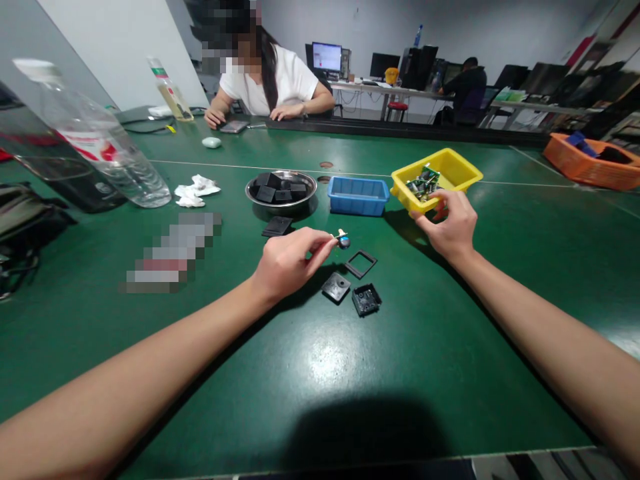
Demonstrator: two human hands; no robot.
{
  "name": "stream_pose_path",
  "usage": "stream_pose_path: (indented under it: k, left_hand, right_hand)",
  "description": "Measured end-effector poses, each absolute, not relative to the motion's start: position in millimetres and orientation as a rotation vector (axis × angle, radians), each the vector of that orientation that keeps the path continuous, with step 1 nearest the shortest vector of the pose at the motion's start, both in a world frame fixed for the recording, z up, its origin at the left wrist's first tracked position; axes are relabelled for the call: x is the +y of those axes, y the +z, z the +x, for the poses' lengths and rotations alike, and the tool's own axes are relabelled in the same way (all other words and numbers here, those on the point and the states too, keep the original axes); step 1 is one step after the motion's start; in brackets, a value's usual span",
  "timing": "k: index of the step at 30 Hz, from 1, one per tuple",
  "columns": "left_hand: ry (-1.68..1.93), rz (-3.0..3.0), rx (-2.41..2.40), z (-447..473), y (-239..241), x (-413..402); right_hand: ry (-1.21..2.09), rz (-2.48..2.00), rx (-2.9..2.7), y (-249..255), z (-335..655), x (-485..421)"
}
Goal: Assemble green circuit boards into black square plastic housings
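Observation:
My left hand (293, 263) is closed in a pinch on a small electronic part (343, 241), dark and bluish with a pale tab. My right hand (453, 225) grips the near edge of a yellow plastic bin (463, 175), which looks tilted. Small green circuit boards (425, 181) lie in its left end. Below my left fingertips, a black square frame (361, 264), a black square cover (336, 287) and an open black housing (367, 300) rest apart on the green table (320, 387). Flat black pieces (277, 227) lie behind my left hand.
A metal bowl (255, 203) of black cases and a blue bin (359, 205) stand behind my hands. Bottles (107, 150) and crumpled tissue (196, 190) are at left. An orange basket (590, 170) sits far right. Across the table sits a person (280, 77).

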State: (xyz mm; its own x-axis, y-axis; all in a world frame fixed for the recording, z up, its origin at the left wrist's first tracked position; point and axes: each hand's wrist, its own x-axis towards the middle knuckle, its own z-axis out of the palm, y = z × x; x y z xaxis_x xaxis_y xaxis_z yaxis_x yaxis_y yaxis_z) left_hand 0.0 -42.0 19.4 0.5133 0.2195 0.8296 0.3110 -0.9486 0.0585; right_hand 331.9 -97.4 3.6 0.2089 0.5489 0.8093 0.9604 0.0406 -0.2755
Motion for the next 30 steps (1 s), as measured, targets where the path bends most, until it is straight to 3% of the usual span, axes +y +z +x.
stream_pose_path:
  k: [9, 14, 21, 25, 30]
  left_hand:
    - [-1.688, -3.132, -1.249, 9, 15, -42]
    - [-1.782, -3.209, -1.453, 11, 16, -43]
    - [-1.784, -3.34, -1.435, 13, 17, -46]
    - [-1.789, -3.372, -1.243, 12, 18, -50]
    - [-1.579, -3.215, -0.702, 9, 20, -59]
  right_hand:
    - [-0.321, -2.028, -1.123, 2, 360, -89]
    - [-0.223, -2.045, -1.188, 3, 355, -91]
    - [-0.29, -1.865, -1.424, 5, 303, -120]
    - [0.151, -1.595, -1.561, 7, 260, -150]
    - [0.437, -1.294, -1.564, 12, 224, -163]
